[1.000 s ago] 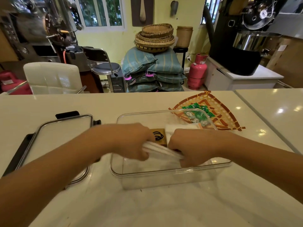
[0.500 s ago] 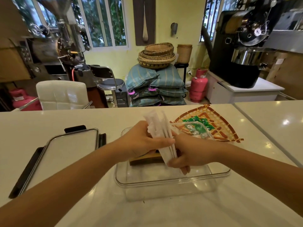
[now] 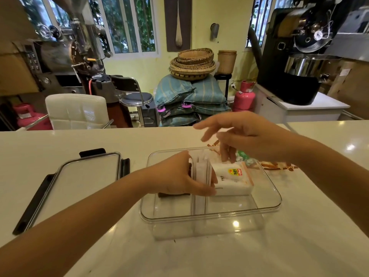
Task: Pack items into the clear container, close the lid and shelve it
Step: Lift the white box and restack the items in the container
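Inside the clear rectangular plastic container (image 3: 209, 212), the left hand (image 3: 179, 176) has its thumb and fingers (image 3: 205, 190) closed around a bundle of thin white paper sachets (image 3: 200, 172), standing them upright on edge. Just beside the bundle, touching it on the right, lies a white soft packet with an orange and yellow label (image 3: 232, 179). Above it the right hand (image 3: 245, 138) hangs with fingers spread and loose, gripping nothing, its lower fingertips (image 3: 226, 156) near the packet's far edge. The container sits on a glossy cream countertop (image 3: 79, 140), its clear lid with black side clips (image 3: 79, 182) lying flat to the left, apart from it. A woven patterned tray (image 3: 279, 166) shows behind the container.
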